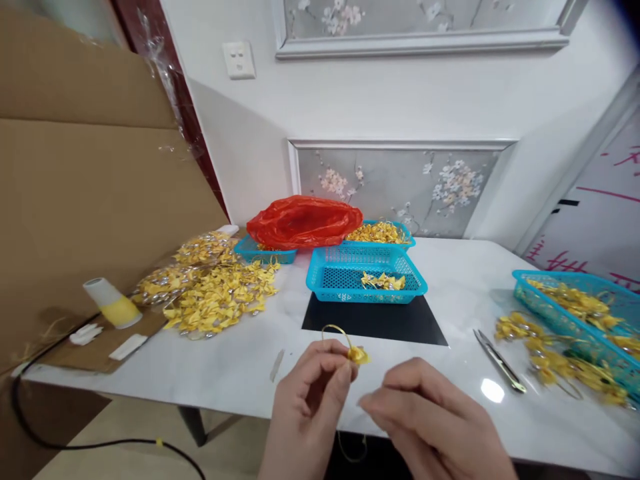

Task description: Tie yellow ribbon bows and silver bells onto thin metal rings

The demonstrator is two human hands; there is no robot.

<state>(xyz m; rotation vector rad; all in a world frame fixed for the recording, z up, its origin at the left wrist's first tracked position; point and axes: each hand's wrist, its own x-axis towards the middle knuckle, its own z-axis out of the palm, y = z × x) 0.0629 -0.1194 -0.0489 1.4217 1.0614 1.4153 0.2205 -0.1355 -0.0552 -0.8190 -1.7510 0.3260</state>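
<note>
My left hand (310, 390) pinches a small yellow ribbon bow (358, 355) with a loop of gold thread (335, 330) rising from it. My right hand (425, 413) sits just right of it, fingertips pinched together near the bow, seemingly on the thin thread, whose end hangs below the table edge. Both hands hover over the near edge of the white marble table (250, 360). A blue plastic basket (345, 277) with a few yellow bows stands straight ahead on a black mat (375, 320).
A pile of yellow bows (215, 293) lies at left, beside a cone of yellow thread (111, 303) on cardboard. Small scissors (500, 361) lie at right near another blue basket (575, 307) and loose bows. A red plastic bag (303, 221) covers a rear basket.
</note>
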